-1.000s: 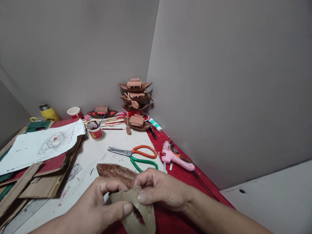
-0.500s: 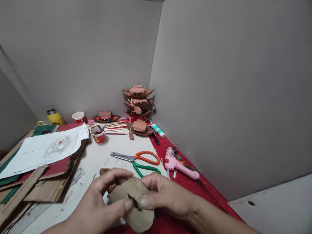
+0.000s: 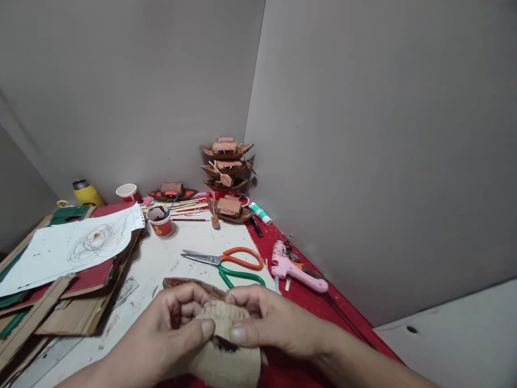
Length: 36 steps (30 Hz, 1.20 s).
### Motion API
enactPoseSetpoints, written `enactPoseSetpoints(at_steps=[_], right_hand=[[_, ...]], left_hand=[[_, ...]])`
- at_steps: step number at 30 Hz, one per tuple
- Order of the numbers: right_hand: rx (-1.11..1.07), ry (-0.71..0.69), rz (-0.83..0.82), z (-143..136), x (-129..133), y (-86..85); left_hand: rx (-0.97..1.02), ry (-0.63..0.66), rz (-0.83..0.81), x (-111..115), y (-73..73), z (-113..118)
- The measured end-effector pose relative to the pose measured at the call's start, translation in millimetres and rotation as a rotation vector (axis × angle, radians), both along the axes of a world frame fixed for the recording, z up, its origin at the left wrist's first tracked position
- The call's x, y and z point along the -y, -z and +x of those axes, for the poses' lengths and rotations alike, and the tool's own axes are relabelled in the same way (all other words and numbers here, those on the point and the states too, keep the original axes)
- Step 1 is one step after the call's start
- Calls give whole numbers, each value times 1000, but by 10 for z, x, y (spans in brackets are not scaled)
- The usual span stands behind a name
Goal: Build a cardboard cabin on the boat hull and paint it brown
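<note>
Between both hands is a piece of tan cardboard [image 3: 228, 366] with a ragged dark hole near its middle and a creased upper part. My left hand [image 3: 169, 323] pinches its upper left side, thumb on the near face and fingers curled behind. My right hand [image 3: 274, 323] grips the upper right side the same way, its thumb just above the hole. Partly hidden behind the hands lies a brown boat-shaped piece [image 3: 189, 283]. Beyond it, scissors [image 3: 220, 261] with one orange and one green handle rest on the table, blades pointing left.
A pink glue gun [image 3: 299, 275] with a cord lies at right. A red cup [image 3: 160, 223] holds brown paint and a blue brush. Small model boats [image 3: 226, 161] are stacked in the corner. Cardboard sheets [image 3: 81, 318] and a scribbled paper [image 3: 76, 242] cover the left side.
The cardboard has turned and bent between the fingers, its upper part now creased and the hole facing lower. More of the brown boat-shaped piece shows behind. The view has shifted slightly.
</note>
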State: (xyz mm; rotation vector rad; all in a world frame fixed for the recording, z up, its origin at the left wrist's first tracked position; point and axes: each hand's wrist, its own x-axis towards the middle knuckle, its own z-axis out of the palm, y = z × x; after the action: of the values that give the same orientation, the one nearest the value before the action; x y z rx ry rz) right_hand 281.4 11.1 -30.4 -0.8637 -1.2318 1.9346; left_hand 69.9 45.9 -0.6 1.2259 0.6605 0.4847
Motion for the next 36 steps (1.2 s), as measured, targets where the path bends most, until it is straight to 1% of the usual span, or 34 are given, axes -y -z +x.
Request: enactPoseSetpoints(at_steps=[2,4,6,8,10,11,12,13,16,17,18,20,21,22,24,26,27,29,32,36], right_hand=[[-39,112,10,-8,-4,-2],[-24,257,96,-19,7,-16],[117,389,282,-30,40,-38],[332,462,531,-41,90,-58],[508,487,774,-54,140,-72],[560,489,861,-59,159,-78],[592,489,911,-63,171,-83],[608,479,920,-61,174,-88],[579,448,813,-1,109,-100],[569,469,790,39,64,-100],[580,501,784,86,10,-98],[698,565,805,185,-111,-89],[816,549,809,226,-169,-82],[946,494,803,258,-221,-74],[1159,340,768,283,-302,-54],[1276,221,742,271,-359,-31],[1308,195,739,260,-383,-18],[1368,157,742,241,-437,5],[1466,89,749,234,-533,34],[1569,48,745,234,-653,83]], left_hand=[[2,-75,-46,-5,17,14],[-11,-175,-51,-5,-5,23],[-13,-250,-30,-3,-39,33],[-20,-280,9,3,-52,46],[-28,-280,35,10,-34,57],[-29,-275,32,14,-15,60],[-31,-261,15,16,6,60],[-27,-235,-12,16,27,58],[4,-137,-129,-6,45,27],[15,-131,-156,-24,25,6],[26,-152,-166,-46,-12,-21],[41,-257,-135,-103,-126,-89],[49,-329,-98,-133,-195,-127],[62,-404,-62,-161,-265,-164],[100,-565,-8,-202,-385,-230],[141,-686,2,-221,-458,-279],[160,-713,-1,-225,-476,-297],[188,-684,-1,-224,-484,-323],[199,-583,19,-216,-465,-352],[256,-545,24,-208,-443,-388]])
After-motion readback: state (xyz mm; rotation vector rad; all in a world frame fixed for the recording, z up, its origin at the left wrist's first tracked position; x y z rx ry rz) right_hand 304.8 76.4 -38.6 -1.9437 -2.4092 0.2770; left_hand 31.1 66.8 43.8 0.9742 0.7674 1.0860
